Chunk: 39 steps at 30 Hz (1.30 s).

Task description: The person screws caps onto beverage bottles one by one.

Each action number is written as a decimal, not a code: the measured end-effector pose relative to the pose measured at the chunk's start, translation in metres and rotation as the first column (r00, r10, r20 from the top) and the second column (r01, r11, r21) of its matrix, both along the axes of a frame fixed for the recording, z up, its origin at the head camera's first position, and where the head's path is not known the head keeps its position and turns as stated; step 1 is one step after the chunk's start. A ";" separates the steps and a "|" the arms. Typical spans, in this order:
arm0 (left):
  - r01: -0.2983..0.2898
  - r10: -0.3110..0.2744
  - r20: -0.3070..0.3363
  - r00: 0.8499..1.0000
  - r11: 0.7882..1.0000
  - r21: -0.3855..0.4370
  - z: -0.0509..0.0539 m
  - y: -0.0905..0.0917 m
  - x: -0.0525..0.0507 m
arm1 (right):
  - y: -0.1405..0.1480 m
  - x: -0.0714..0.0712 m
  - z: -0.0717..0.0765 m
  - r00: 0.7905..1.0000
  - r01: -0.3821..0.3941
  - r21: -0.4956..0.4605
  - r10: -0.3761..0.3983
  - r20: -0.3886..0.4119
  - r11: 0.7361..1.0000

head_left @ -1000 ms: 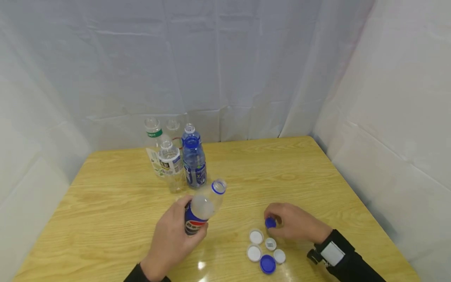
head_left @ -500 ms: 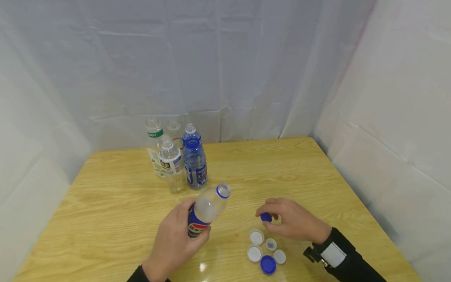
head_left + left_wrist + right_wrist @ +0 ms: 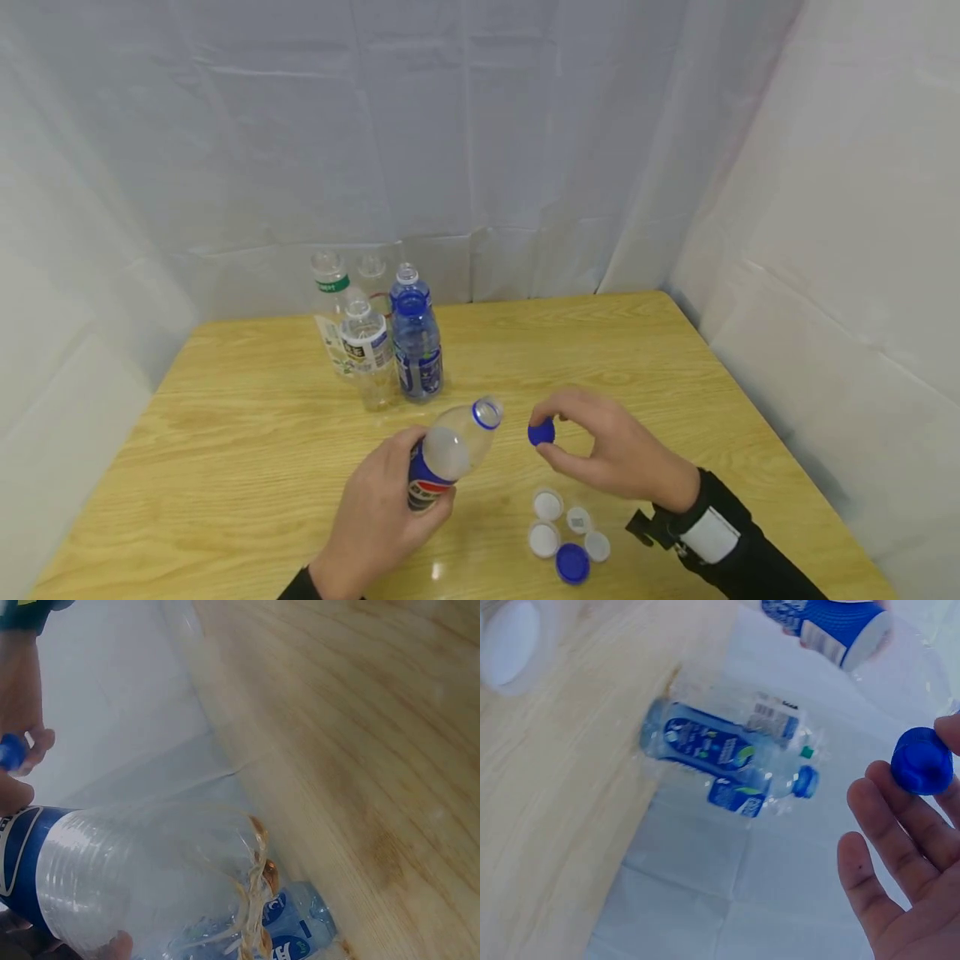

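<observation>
ok so the left hand (image 3: 384, 504) grips the red-and-blue-label bottle (image 3: 448, 454), long axis tilted so its mouth (image 3: 489, 412) points toward the right hand (image 3: 618, 442), which pinches a small blue cap (image 3: 541, 432) just right of that mouth, not touching.

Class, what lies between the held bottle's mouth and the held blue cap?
In the head view, only bare tabletop shows between the bottle's mouth and blue cap.

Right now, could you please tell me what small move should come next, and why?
Probably, the right hand should bring the small blue cap to the open mouth of the held bottle: cap and mouth are apart, and the left hand holds the bottle tilted toward the cap.
</observation>
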<state>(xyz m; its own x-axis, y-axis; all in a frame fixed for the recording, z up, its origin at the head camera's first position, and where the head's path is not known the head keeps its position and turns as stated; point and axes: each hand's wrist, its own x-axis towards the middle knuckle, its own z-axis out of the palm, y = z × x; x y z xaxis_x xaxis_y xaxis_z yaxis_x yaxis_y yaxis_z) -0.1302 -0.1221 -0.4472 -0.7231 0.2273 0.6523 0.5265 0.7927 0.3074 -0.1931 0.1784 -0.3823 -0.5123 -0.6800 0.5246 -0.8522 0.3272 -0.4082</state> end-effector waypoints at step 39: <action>0.048 -0.047 -0.019 0.999 0.998 0.031 -0.003 0.004 -0.002 | -0.023 0.005 0.026 0.994 -0.113 -0.069 0.112 -0.017 0.991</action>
